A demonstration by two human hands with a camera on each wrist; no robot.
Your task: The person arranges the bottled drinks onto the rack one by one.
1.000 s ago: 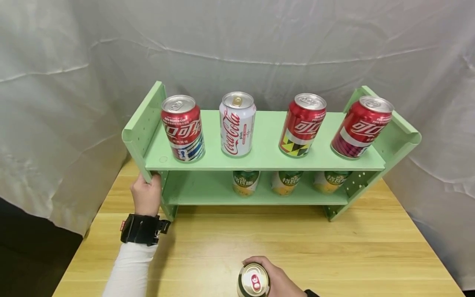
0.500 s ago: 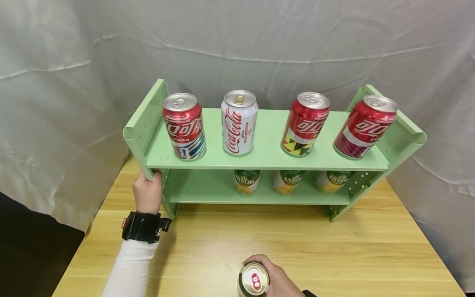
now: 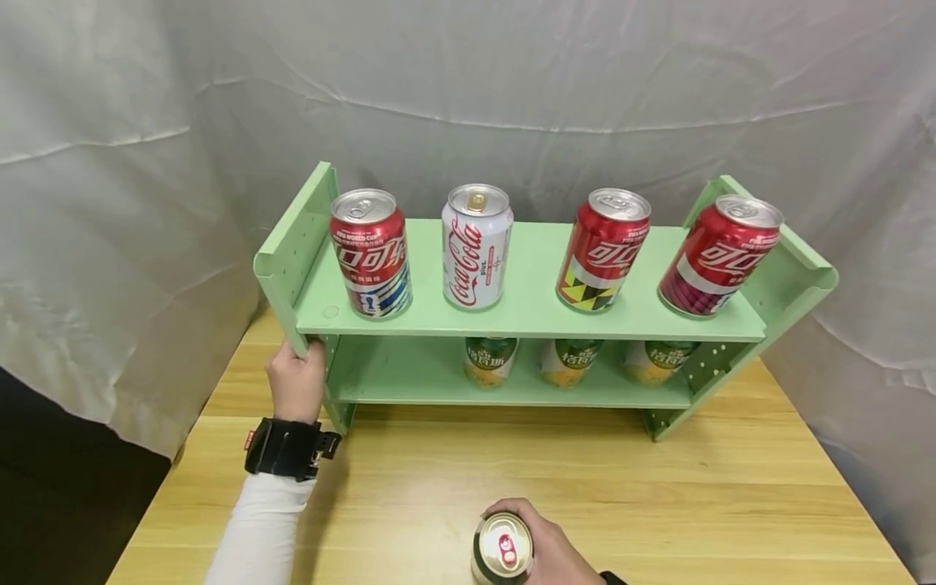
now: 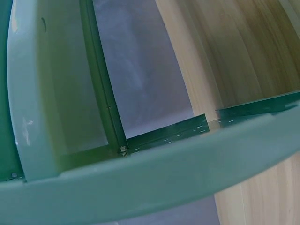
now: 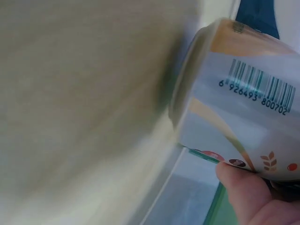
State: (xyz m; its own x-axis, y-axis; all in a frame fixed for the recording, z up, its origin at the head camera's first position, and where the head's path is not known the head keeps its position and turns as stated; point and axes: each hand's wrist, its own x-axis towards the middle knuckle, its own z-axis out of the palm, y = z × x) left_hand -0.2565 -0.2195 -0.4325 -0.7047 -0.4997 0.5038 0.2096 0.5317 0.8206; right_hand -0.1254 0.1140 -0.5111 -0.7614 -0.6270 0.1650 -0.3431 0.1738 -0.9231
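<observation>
Two hands busy | your left hand (image 3: 295,388) grips the green shelf (image 3: 526,313) end, steadying it | your right hand (image 3: 544,552) fingers wrap the can (image 3: 502,550) upright on the near worktop (image 3: 658,504)

Your left hand (image 3: 296,388) is stretched far forward on the left, fingers curled in a grip, with a black strap round the wrist and a white sleeve behind it. Your right hand (image 3: 544,552) sits near you at the bottom edge, fingers wrapped in a hold, thumb pressed.
</observation>
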